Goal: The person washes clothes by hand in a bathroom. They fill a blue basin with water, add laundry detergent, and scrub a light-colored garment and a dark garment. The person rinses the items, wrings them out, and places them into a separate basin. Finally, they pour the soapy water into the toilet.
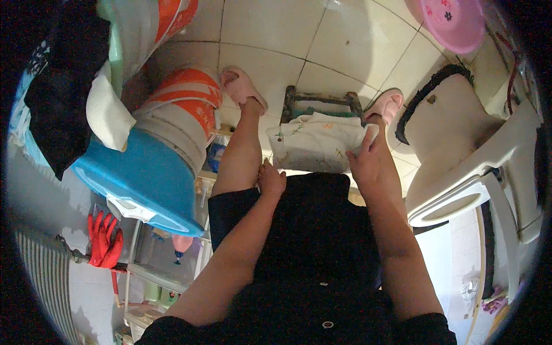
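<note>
A white cloth (313, 144) with small green and orange motifs lies folded between my knees, over the near part of a small dark-framed stool (322, 96). My right hand (366, 164) is closed on the cloth's right side, with a finger stretched along the edge and the thumb on the near side. Beside the cloth's near left corner, my left hand (271, 179) has its fingers curled in; whether a bit of the cloth is pinched there is hidden.
At left a blue basin (138, 178) leans by orange-and-white buckets (184, 103), with black cloth (63, 86) above. Red gloves (104, 238) hang below. A toilet (460, 132) stands at right, a pink basin (454, 23) far right. Pink slippers (244, 89) are on my feet.
</note>
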The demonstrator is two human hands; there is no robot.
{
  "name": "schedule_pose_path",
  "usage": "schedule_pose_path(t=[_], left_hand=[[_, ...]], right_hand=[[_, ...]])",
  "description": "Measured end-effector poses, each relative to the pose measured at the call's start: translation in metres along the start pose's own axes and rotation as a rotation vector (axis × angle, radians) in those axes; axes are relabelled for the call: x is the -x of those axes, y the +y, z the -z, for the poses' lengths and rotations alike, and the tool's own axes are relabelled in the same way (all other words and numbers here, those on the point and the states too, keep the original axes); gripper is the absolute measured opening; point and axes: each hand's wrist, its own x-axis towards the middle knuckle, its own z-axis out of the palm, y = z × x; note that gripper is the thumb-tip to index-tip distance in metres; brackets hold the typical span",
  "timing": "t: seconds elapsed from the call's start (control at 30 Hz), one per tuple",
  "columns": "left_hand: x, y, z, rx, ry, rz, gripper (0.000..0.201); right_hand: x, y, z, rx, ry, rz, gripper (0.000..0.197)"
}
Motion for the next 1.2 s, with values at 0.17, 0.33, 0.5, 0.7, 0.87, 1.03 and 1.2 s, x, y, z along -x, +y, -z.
schedule_pose_path(t=[0.17,0.33,0.5,0.7,0.87,1.03,1.2], left_hand=[[-0.001,0.058,0.026,0.057,0.218,-0.367,0.075],[-0.038,0.088,0.050,-0.227,0.249,-0.645,0.061],[-0.040,0.082,0.042,-0.344,0.149,-0.784,0.037],[-0.037,0.092,0.050,-0.321,0.193,-0.870,0.032],[-0.055,0.111,0.048,-0.244,0.171,-0.940,0.046],[-0.056,0.100,0.032,-0.339,-0.002,-0.939,0.065],[-0.031,0.084,0.061,-0.345,0.206,-0.761,0.063]], right_hand=[[0.000,0.017,-0.041,0.057,0.216,0.097,0.081],[-0.013,0.022,-0.022,0.052,0.089,0.217,0.051],[-0.013,0.030,-0.011,0.344,-0.030,0.399,0.025],[-0.004,0.011,0.011,0.552,-0.134,0.330,0.035],[-0.018,-0.005,0.003,0.476,-0.131,0.471,0.082],[-0.019,0.017,-0.040,0.555,-0.163,0.460,0.079],[-0.003,0.009,0.010,0.697,-0.178,0.465,0.072]])
